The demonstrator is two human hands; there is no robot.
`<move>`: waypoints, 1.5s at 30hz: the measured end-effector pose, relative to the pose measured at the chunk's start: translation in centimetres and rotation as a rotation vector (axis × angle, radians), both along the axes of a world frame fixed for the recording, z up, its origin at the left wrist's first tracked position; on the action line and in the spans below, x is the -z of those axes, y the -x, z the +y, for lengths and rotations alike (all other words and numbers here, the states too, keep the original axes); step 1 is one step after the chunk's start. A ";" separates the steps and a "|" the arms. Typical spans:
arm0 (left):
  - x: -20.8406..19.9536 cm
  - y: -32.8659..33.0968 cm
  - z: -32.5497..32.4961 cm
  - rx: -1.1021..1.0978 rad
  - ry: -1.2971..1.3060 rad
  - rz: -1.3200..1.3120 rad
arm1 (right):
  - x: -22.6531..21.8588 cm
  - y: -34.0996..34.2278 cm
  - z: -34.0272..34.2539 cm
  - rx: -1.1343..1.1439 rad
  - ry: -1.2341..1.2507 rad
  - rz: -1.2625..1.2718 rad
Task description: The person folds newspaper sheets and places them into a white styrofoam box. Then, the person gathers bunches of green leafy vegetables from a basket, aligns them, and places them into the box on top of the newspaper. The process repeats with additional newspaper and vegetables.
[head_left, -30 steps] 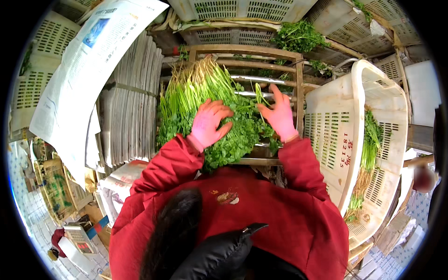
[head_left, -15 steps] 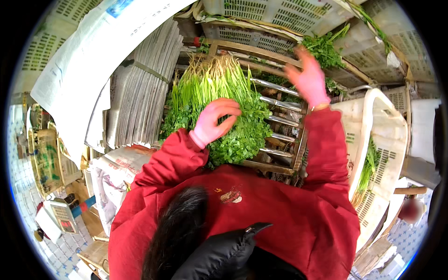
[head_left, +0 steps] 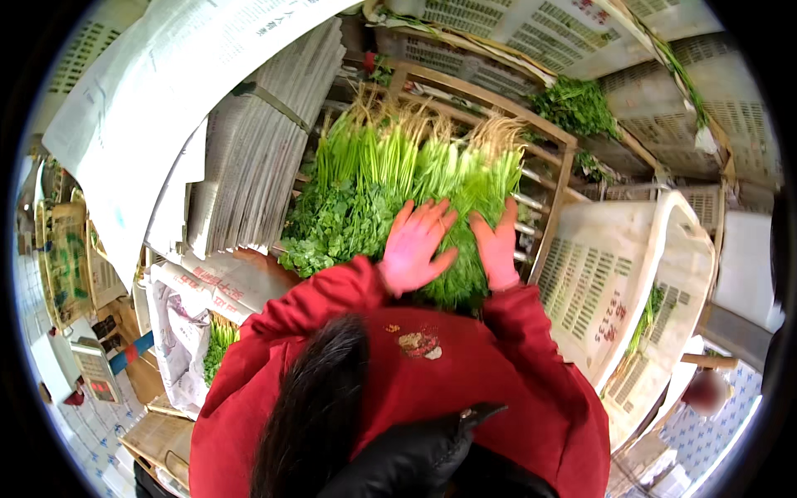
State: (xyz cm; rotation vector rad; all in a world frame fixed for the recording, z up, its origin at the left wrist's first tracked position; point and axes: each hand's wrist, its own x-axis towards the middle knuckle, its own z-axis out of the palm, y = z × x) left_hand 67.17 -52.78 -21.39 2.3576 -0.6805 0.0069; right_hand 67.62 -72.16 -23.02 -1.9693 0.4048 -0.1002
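Leafy green herbs, which look like coriander (head_left: 332,224), lie in a wide layer with pale roots pointing away from me and leaves toward me. At their right, a bunch of finer, feathery greens (head_left: 473,187) lies alongside, roots the same way, slightly blurred. My left hand (head_left: 418,247) rests on the leaves near the middle, fingers spread. On the feathery bunch's right side lies my right hand (head_left: 496,249), with its fingers stretched out and apart. Neither hand is wrapped round anything. Beneath the greens is a wooden frame (head_left: 554,207) with shiny metal bars, mostly covered.
A strapped stack of newspapers (head_left: 266,149) stands at left, with loose large sheets (head_left: 158,100) bending over it. Plastic crates (head_left: 531,37) line the back; another crate (head_left: 585,274) is close on my right. More greens (head_left: 220,344) show in a bag at left.
The feathery bunch now covers the bars at right, which were bare before. My right hand has come back from the far right onto it. My left hand has shifted right.
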 end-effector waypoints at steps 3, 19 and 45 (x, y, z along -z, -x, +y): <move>1.5 -0.2 -1.4 0.008 -0.046 0.023 | -1.2 -1.3 -3.3 -0.233 0.046 0.172; -0.3 0.4 -2.6 0.055 -0.132 -0.077 | -4.7 -14.4 1.7 -0.585 0.610 0.365; 0.1 -3.7 -5.0 -0.091 0.133 0.276 | 1.5 -2.2 -2.1 0.050 -0.197 0.034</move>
